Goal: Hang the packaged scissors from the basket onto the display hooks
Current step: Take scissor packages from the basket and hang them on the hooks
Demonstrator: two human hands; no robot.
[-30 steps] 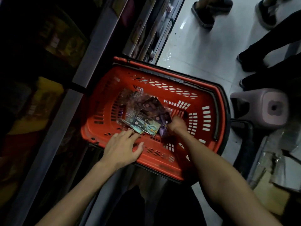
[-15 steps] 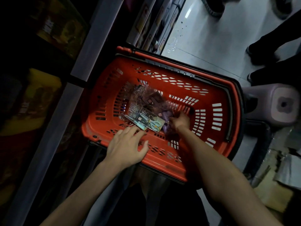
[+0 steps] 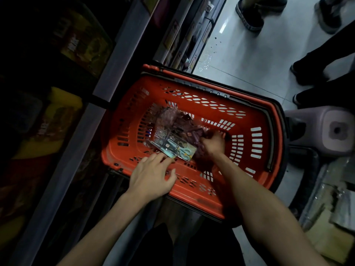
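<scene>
A red plastic basket [image 3: 255, 120] sits on the floor in front of me. Inside lies a pile of packaged scissors [image 3: 172, 129] in clear wrap, the top pack [image 3: 176, 148] showing light blue handles. My left hand [image 3: 151, 175] rests over the basket's near rim, its straight fingertips touching the near edge of the top pack. My right hand [image 3: 213, 143] reaches deep into the basket, its fingers curled into the packs at the right of the pile. No display hooks are visible in this dim view.
Dark shelving [image 3: 107, 77] with yellow boxes runs along the left. A pale stool [image 3: 330, 129] stands right of the basket. Other people's shoes [image 3: 249, 14] and legs are on the tiled floor beyond. Cardboard and wrapped packs [image 3: 330, 217] lie at lower right.
My right hand has pushed further into the pile of packs. My left hand's fingertips stay at the top pack's edge. The view has shifted slightly.
</scene>
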